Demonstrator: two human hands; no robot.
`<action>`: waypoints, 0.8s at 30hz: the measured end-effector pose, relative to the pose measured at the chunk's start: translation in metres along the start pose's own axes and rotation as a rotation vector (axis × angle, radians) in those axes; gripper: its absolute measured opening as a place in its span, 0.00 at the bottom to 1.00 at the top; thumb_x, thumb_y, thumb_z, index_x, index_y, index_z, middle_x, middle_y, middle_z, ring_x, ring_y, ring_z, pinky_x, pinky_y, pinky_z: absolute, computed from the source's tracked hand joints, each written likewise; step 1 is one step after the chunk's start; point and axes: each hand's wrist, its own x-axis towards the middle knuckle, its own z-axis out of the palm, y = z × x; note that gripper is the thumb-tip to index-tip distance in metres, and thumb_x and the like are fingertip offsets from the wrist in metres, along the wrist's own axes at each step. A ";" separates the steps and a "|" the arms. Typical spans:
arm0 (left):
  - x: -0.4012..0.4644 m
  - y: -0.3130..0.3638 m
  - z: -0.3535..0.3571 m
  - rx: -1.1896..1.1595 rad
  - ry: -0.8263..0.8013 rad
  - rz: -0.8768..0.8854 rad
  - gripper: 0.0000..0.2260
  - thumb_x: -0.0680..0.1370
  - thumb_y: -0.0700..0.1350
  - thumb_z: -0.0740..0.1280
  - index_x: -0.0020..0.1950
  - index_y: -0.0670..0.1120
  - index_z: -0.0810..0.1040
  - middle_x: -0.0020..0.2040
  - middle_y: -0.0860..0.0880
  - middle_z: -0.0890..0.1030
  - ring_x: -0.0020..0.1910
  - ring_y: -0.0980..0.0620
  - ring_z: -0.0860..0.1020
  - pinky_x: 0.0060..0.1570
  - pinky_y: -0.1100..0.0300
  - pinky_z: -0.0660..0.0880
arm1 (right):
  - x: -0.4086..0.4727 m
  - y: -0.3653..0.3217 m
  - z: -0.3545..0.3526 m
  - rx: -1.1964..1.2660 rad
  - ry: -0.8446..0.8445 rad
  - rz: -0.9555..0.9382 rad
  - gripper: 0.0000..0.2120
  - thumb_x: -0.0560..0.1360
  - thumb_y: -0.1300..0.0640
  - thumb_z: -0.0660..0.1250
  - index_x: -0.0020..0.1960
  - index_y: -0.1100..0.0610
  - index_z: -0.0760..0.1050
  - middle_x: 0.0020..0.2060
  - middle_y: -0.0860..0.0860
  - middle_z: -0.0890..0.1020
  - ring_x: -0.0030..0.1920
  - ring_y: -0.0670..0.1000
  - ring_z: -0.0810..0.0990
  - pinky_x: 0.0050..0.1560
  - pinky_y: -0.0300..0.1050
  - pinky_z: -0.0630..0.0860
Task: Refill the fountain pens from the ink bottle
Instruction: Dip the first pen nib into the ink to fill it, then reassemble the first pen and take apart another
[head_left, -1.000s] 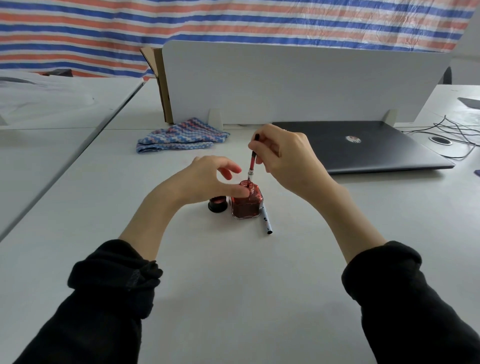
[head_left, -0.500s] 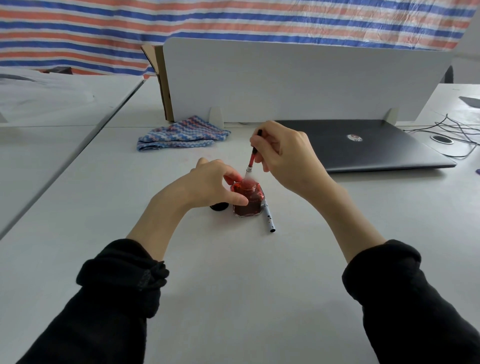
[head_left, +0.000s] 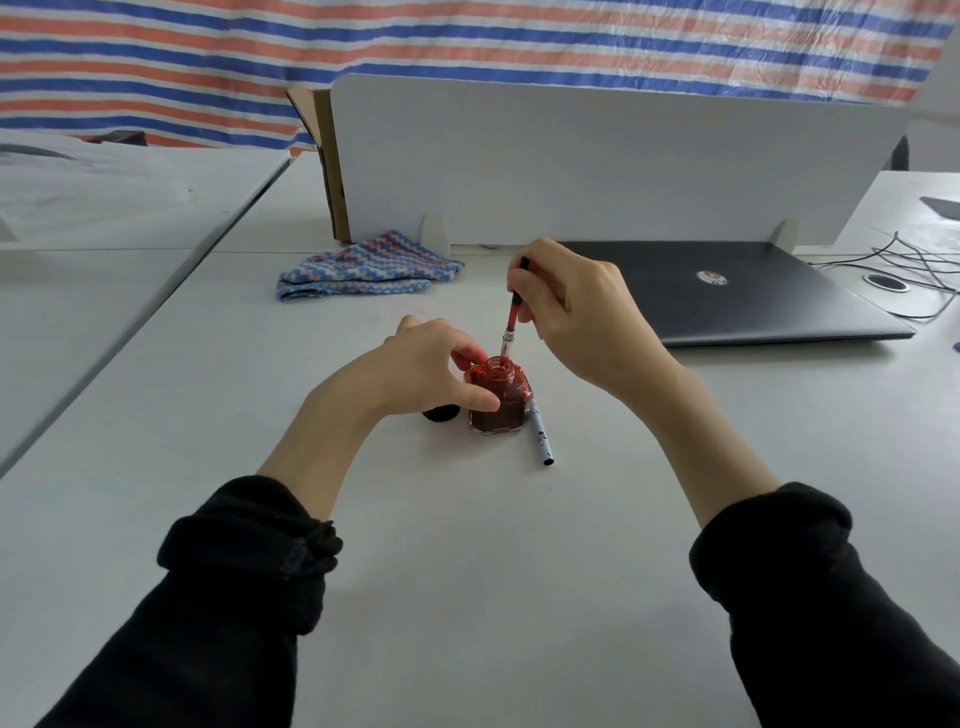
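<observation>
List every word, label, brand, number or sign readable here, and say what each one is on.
No text can be read in this view.
Laptop: a round sticker on the lid, with marks too blurred to read.
White pen lying beside the ink bottle: dark marks on the barrel, too small to read.
Ink bottle: no label visible.
Converter held in the right hand: no markings visible.

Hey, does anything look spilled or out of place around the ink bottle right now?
No spill shows. The open ink bottle stands upright, gripped by the left hand. Its cap lies beside it, and a pen barrel lies right against the bottle.
</observation>
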 end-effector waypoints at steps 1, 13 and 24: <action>0.000 0.000 0.000 -0.004 0.002 0.000 0.23 0.68 0.54 0.71 0.61 0.49 0.76 0.48 0.52 0.72 0.54 0.51 0.60 0.60 0.50 0.66 | 0.000 0.000 0.000 0.009 -0.014 0.002 0.08 0.78 0.61 0.57 0.44 0.61 0.73 0.29 0.46 0.74 0.30 0.41 0.73 0.37 0.38 0.70; 0.001 -0.003 0.001 -0.021 -0.012 -0.013 0.23 0.67 0.54 0.72 0.60 0.50 0.76 0.53 0.50 0.75 0.61 0.48 0.62 0.63 0.45 0.65 | 0.000 -0.001 0.002 0.075 -0.044 0.003 0.08 0.78 0.62 0.57 0.42 0.57 0.71 0.29 0.43 0.73 0.28 0.37 0.74 0.35 0.31 0.70; 0.025 -0.043 -0.026 -0.183 0.185 -0.092 0.11 0.75 0.48 0.65 0.57 0.48 0.77 0.51 0.52 0.78 0.43 0.59 0.73 0.44 0.65 0.67 | 0.035 0.016 0.008 0.501 0.247 0.239 0.10 0.78 0.62 0.58 0.40 0.56 0.71 0.29 0.52 0.78 0.25 0.45 0.73 0.28 0.35 0.70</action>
